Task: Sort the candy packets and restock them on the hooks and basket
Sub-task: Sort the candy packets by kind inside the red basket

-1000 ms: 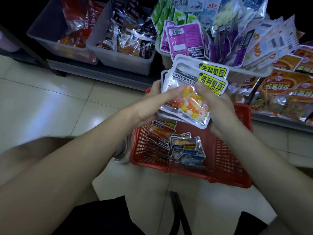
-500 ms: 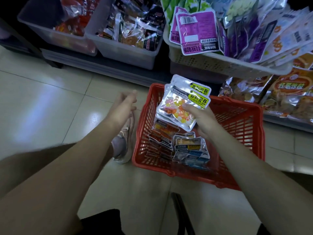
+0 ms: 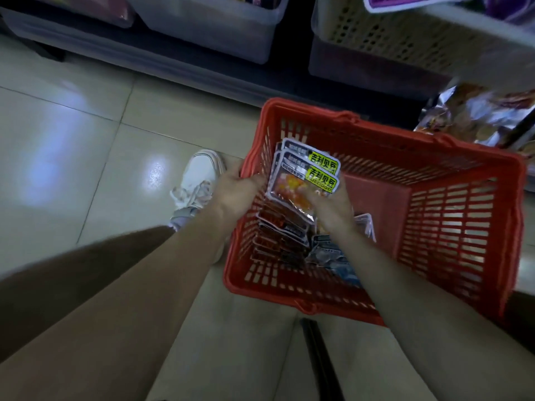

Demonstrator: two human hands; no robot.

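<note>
A red plastic basket [image 3: 376,311] stands on the tiled floor in front of the shelf. My right hand [image 3: 330,206] grips a stack of clear candy packets with yellow-green labels [image 3: 307,175] from below, low inside the basket's left part. My left hand [image 3: 231,189] lies over the basket's left rim, fingertips at the stack's left edge; the blur hides whether it holds anything. Under the stack, a row of dark red packets [image 3: 278,235] leans along the left wall, with blue-grey packets [image 3: 330,256] beside it.
Grey bins [image 3: 208,27] and a cream perforated basket [image 3: 405,33] sit on the low shelf behind. Foil snack bags [image 3: 469,114] hang at the right. My white shoe [image 3: 199,180] is just left of the basket. A black bar [image 3: 318,357] lies near me.
My right hand has lowered the candy stack from in front of the shelf into the basket. My left hand let go of it, swung left, then came to the basket's left rim.
</note>
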